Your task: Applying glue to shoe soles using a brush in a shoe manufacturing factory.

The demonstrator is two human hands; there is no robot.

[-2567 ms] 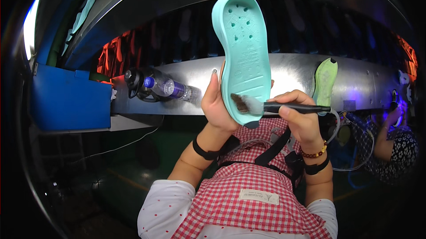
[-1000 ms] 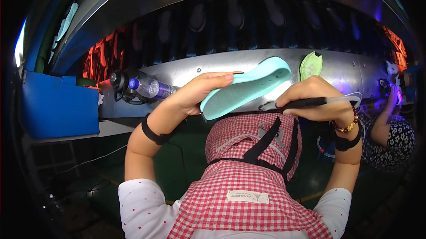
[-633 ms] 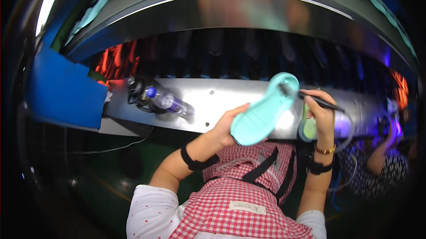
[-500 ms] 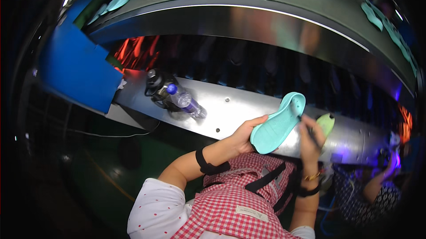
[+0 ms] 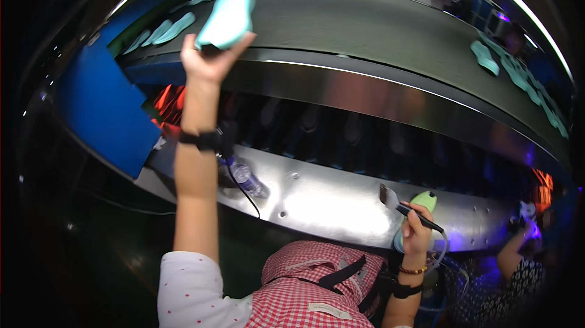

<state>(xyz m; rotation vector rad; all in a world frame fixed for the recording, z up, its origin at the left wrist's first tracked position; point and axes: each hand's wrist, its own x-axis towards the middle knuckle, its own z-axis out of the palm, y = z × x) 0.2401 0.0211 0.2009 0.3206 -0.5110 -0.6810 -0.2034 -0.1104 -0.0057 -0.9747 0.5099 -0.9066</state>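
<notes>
Across twelve o'clock, a grey conveyor belt [image 5: 341,26], toward five o'clock, a metal bench [image 5: 323,197], at eleven o'clock, a turquoise sole [image 5: 229,16] clamped at its near end by the left hand [image 5: 209,64], at four o'clock, a black-handled brush [image 5: 401,207] gripped by the right hand [image 5: 416,235].

Dark floor [image 5: 122,236], blue panel [image 5: 103,112], steel ledge [image 5: 329,200], white strip light [image 5: 518,1].

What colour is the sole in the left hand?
The sole is light turquoise, best seen in the head view.
</notes>
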